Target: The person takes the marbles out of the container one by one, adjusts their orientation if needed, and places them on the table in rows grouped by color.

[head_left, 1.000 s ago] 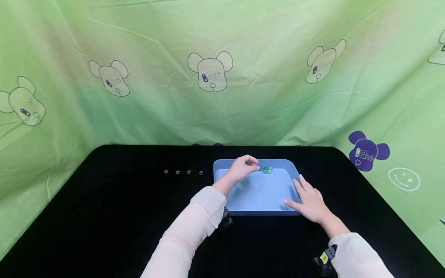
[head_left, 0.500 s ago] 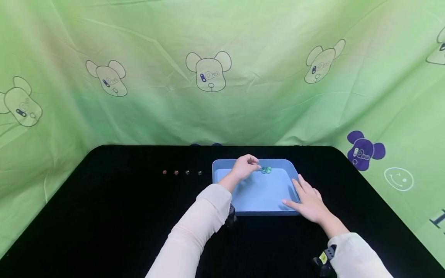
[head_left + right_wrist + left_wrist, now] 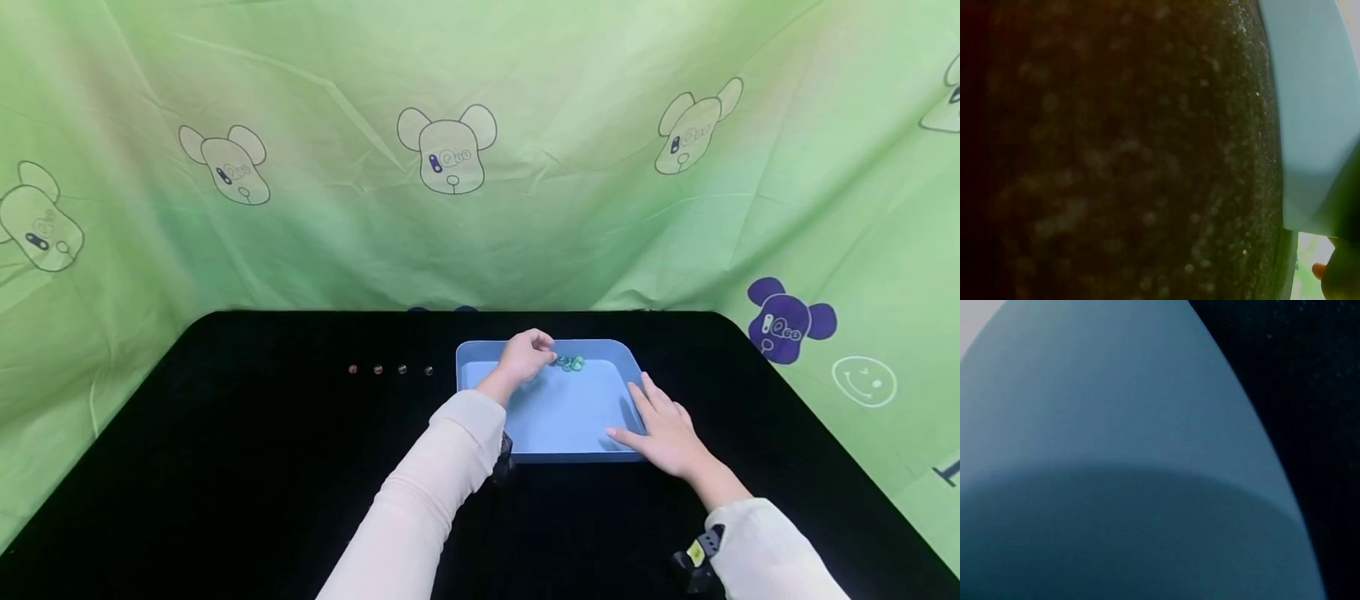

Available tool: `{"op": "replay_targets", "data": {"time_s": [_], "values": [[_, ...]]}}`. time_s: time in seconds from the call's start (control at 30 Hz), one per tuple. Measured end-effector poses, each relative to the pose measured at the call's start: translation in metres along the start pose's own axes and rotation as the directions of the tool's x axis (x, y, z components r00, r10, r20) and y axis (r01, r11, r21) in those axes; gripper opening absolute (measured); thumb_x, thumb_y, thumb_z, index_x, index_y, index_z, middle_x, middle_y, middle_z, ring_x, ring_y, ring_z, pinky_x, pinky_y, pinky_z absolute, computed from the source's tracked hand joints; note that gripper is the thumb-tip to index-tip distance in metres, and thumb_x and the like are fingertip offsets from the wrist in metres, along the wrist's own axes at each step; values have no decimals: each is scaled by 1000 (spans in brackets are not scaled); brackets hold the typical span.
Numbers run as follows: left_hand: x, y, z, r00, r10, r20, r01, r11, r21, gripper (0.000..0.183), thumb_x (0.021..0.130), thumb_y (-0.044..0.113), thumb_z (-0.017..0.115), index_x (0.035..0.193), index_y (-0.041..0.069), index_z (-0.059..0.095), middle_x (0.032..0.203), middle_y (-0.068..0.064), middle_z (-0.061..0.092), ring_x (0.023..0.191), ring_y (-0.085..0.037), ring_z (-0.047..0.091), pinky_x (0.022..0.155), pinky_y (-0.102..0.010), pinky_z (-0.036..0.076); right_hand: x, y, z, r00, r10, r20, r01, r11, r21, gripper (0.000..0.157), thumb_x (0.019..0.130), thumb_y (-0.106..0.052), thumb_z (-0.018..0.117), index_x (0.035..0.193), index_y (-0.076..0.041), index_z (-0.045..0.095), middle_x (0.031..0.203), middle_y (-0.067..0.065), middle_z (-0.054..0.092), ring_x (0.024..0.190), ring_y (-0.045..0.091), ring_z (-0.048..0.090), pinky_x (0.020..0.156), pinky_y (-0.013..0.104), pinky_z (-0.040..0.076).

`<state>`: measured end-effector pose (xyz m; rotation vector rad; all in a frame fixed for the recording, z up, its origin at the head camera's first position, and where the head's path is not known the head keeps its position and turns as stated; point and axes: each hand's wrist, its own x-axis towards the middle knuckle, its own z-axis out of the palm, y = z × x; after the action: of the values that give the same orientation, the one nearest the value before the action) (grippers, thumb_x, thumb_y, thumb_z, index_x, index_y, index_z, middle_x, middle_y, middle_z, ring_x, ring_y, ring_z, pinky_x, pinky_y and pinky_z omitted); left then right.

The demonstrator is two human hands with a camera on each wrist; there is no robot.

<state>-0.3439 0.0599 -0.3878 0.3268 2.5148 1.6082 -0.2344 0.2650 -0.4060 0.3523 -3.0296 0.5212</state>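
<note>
A shallow light-blue tray (image 3: pixel 577 417) lies on the black table. Several small green glass marbles (image 3: pixel 573 364) sit clustered along the tray's far side. Reaching over the tray, my left hand (image 3: pixel 523 356) has its thumb and forefinger at the left end of this cluster, seemingly pinching a marble that the fingertips mostly hide. My right hand (image 3: pixel 666 429) rests on the tray's right rim, fingers extended and thumb over the near right corner. The left wrist view shows only the tray wall (image 3: pixel 1116 412); the right wrist view catches a strip of the tray (image 3: pixel 1310 112).
Left of the tray, several small glass marbles stand spaced in a row, from an orange-red marble (image 3: pixel 352 368) to a clear marble (image 3: pixel 428 371). A green cloth (image 3: pixel 450 250) with cartoon bears hangs behind and beside the table (image 3: pixel 225 467).
The left forearm has shifted to the right, while its fingertips stay at the marble cluster. My right hand keeps its place on the tray rim. The head view has shifted slightly.
</note>
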Motion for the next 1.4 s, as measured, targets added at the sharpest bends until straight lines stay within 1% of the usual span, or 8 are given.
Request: {"op": "replay_targets", "data": {"time_s": [0.4, 0.6, 0.73, 0.87, 1.07, 1.17, 1.27, 1.4], "values": [[5, -4, 6, 999, 13, -39, -7, 990, 139, 16, 80, 11, 61, 95, 7, 60, 87, -1, 57, 81, -14, 52, 64, -21, 41, 2, 0, -4, 1000, -2, -7, 2, 1000, -8, 85, 79, -51, 51, 131, 9, 22, 138, 27, 7, 124, 40, 10, 91, 58, 10], [5, -9, 11, 1000, 10, -16, -5, 962, 275, 11, 81, 14, 59, 92, 12, 60, 85, 1, 57, 78, -12, 51, 65, -22, 41, 1, 1, -2, 1000, 5, -4, -5, 1000, -7, 85, 79, -51, 51, 131, 9, 21, 138, 27, 7, 124, 41, 10, 91, 58, 10], [4, -11, 13, 1000, 0, -19, 5, 955, 297, 11, 81, 14, 59, 92, 14, 60, 81, 3, 55, 74, -11, 50, 63, -22, 40, 0, 1, 1, 1000, 8, 1, -8, 1000, -5, 86, 79, -52, 51, 131, 9, 21, 138, 27, 7, 123, 41, 10, 91, 58, 10], [4, -11, 14, 1000, 12, -28, -2, 944, 330, 13, 81, 14, 59, 93, 15, 60, 79, 5, 56, 73, -10, 50, 64, -22, 40, 0, 2, 2, 1000, 8, -4, -8, 1000, -6, 86, 78, -52, 51, 131, 9, 22, 138, 27, 7, 123, 41, 10, 91, 58, 10], [8, -12, 17, 1000, 24, -13, -16, 904, 427, 15, 82, 18, 58, 97, 18, 60, 83, 5, 57, 78, -10, 51, 68, -23, 40, 0, 2, 1, 1000, 9, -2, -9, 1000, -8, 85, 79, -52, 51, 132, 9, 21, 138, 27, 7, 123, 41, 10, 91, 57, 10], [10, -14, 19, 999, 40, -1, -34, 871, 490, 18, 83, 20, 57, 101, 20, 60, 87, 6, 57, 81, -10, 50, 70, -23, 40, 0, 2, 1, 1000, 11, 1, -11, 1000, -7, 85, 79, -52, 50, 132, 9, 21, 138, 27, 7, 123, 41, 10, 91, 57, 10], [10, -14, 21, 998, 60, 8, -54, 829, 556, 22, 84, 22, 56, 105, 23, 59, 92, 6, 56, 86, -10, 51, 73, -24, 40, 1, 1, 1, 1000, 10, 2, -10, 1000, -6, 86, 79, -52, 50, 132, 9, 21, 138, 27, 6, 123, 41, 10, 91, 57, 10], [10, -14, 23, 998, 59, 18, -58, 788, 613, 28, 84, 23, 55, 112, 27, 57, 99, 6, 56, 92, -11, 50, 73, -25, 41, 1, 1, 1, 1000, 7, 1, -7, 1000, -10, 85, 79, -51, 51, 131, 9, 21, 138, 27, 7, 123, 41, 10, 91, 57, 10]]}}
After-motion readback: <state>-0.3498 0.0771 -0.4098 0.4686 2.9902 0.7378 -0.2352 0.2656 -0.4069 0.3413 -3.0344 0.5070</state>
